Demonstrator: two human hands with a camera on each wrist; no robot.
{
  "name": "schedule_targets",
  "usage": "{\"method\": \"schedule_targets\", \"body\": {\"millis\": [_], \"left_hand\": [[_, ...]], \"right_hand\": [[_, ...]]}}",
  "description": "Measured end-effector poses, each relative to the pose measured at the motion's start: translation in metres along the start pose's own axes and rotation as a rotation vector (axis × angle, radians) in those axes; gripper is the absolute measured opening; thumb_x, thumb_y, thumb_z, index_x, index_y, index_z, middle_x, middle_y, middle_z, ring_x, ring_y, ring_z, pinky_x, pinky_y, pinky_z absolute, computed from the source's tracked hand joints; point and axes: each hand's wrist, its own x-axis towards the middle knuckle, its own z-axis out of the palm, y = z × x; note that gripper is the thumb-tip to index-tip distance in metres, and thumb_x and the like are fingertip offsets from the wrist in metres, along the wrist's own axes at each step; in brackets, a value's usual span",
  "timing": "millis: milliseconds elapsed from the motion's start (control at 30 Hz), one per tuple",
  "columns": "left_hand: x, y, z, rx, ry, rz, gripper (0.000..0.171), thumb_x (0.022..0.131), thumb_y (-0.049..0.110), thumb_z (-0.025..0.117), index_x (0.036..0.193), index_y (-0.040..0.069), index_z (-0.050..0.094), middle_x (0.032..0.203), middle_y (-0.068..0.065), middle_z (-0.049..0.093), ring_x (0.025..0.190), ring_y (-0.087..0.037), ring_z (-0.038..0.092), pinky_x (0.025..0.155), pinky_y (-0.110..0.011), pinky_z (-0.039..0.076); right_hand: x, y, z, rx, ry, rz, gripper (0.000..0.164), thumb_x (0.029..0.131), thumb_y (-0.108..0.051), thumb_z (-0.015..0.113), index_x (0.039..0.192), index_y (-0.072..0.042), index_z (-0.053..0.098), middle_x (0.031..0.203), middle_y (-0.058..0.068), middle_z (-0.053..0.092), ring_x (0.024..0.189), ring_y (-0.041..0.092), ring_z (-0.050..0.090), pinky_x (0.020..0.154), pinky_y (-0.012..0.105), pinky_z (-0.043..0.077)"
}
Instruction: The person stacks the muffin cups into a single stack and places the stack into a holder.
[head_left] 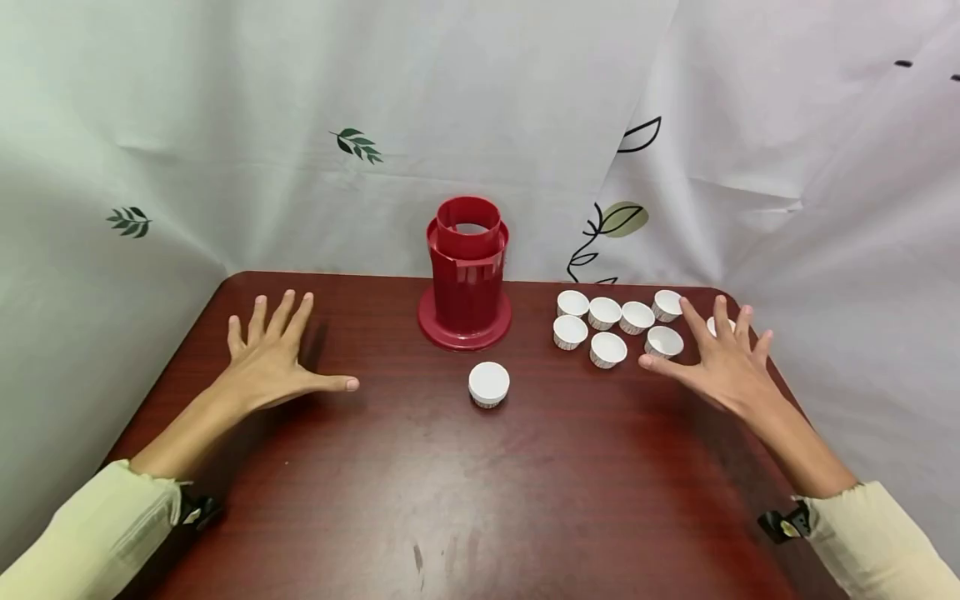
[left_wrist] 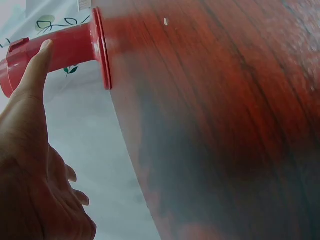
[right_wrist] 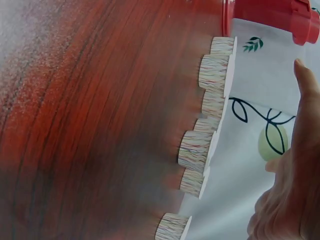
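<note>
Red-brown, the worktop (head_left: 480, 508) is carrying a red cylinder (head_left: 468, 296) at twelve o'clock; left hand (head_left: 272, 365) and right hand (head_left: 729, 369) are hovering, spread wide, at ten and two. White cups (head_left: 606, 315) are clustering beside the latter; a lone cup (head_left: 488, 385) is sitting at the cylinder's six o'clock.

The visible count comprises one table (head_left: 480, 492), one holder (head_left: 467, 292), nine cups (head_left: 488, 383), one left hand (head_left: 270, 360) and one right hand (head_left: 723, 367)
</note>
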Motion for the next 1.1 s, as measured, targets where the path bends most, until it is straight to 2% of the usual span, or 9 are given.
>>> {"method": "schedule_targets", "body": {"millis": [233, 433, 700, 900, 1100], "left_hand": [[0.000, 0.005, 0.000, 0.002, 0.002, 0.016, 0.160, 0.071, 0.095, 0.082, 0.183, 0.020, -0.004, 0.191, -0.023, -0.003, 0.172, -0.060, -0.014, 0.129, -0.089, -0.013], [0.003, 0.015, 0.003, 0.012, -0.003, 0.044, 0.159, 0.071, 0.096, 0.082, 0.183, 0.019, 0.000, 0.191, -0.021, 0.008, 0.173, -0.059, -0.003, 0.133, -0.085, -0.008], [0.003, 0.025, 0.007, 0.014, 0.004, 0.073, 0.156, 0.072, 0.094, 0.083, 0.183, 0.016, 0.006, 0.190, -0.021, 0.016, 0.173, -0.057, 0.005, 0.135, -0.082, -0.002], [0.003, 0.030, 0.010, -0.003, 0.036, 0.094, 0.153, 0.072, 0.091, 0.085, 0.183, 0.015, 0.013, 0.189, -0.019, 0.021, 0.173, -0.054, 0.011, 0.136, -0.080, 0.001], [0.003, 0.033, 0.013, -0.022, 0.057, 0.108, 0.150, 0.071, 0.088, 0.088, 0.182, 0.013, 0.019, 0.187, -0.020, 0.027, 0.172, -0.054, 0.016, 0.137, -0.079, 0.005]], "right_hand": [[0.001, -0.003, 0.000, 0.004, -0.025, -0.005, 0.123, 0.096, -0.085, 0.065, 0.184, -0.024, 0.005, 0.183, 0.034, -0.016, 0.163, 0.069, -0.025, 0.121, 0.095, -0.016], [0.003, -0.008, 0.001, 0.004, -0.023, -0.016, 0.123, 0.094, -0.086, 0.067, 0.183, -0.023, 0.010, 0.183, 0.040, -0.004, 0.164, 0.071, -0.019, 0.122, 0.096, -0.011], [0.007, -0.016, 0.002, 0.019, -0.025, -0.043, 0.122, 0.093, -0.085, 0.070, 0.184, -0.027, 0.011, 0.184, 0.039, 0.003, 0.166, 0.070, -0.014, 0.129, 0.088, -0.014], [0.008, -0.021, 0.000, 0.029, -0.058, -0.038, 0.122, 0.092, -0.088, 0.070, 0.183, -0.028, 0.015, 0.184, 0.038, 0.003, 0.168, 0.069, -0.003, 0.133, 0.087, 0.005], [0.008, -0.026, -0.002, 0.024, -0.101, -0.003, 0.123, 0.090, -0.095, 0.064, 0.183, -0.034, 0.011, 0.188, 0.031, 0.007, 0.169, 0.067, 0.011, 0.123, 0.093, 0.024]]}}
